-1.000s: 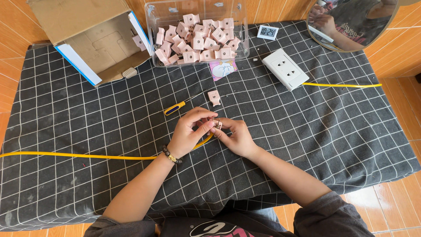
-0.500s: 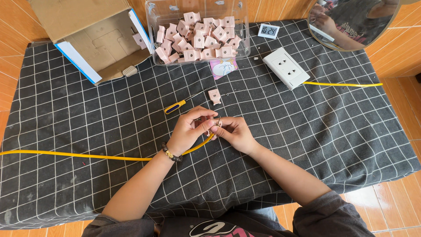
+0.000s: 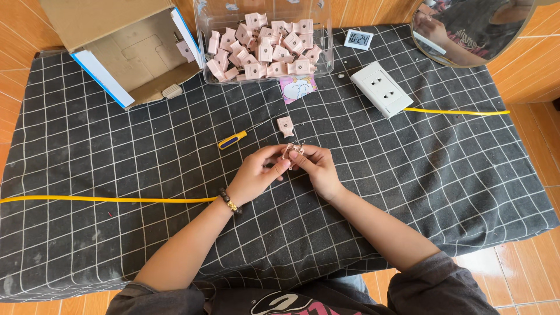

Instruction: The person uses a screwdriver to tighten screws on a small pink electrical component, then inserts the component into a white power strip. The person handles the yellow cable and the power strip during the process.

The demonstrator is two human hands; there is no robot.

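A small pink plug part [image 3: 291, 153] is being held between both hands above the middle of the counter [image 3: 116, 233]. The left hand [image 3: 256, 172] grip is being kept narrow, pinching the part's side; the right hand [image 3: 315, 168] fingertips are closing on its metal prongs. A yellow cable [image 3: 105, 200] is being led toward the left hand. Judgement: the part is best being steadied close to the cloth, near the screwdriver [image 3: 232, 140] and spare pink piece [image 3: 285, 126].
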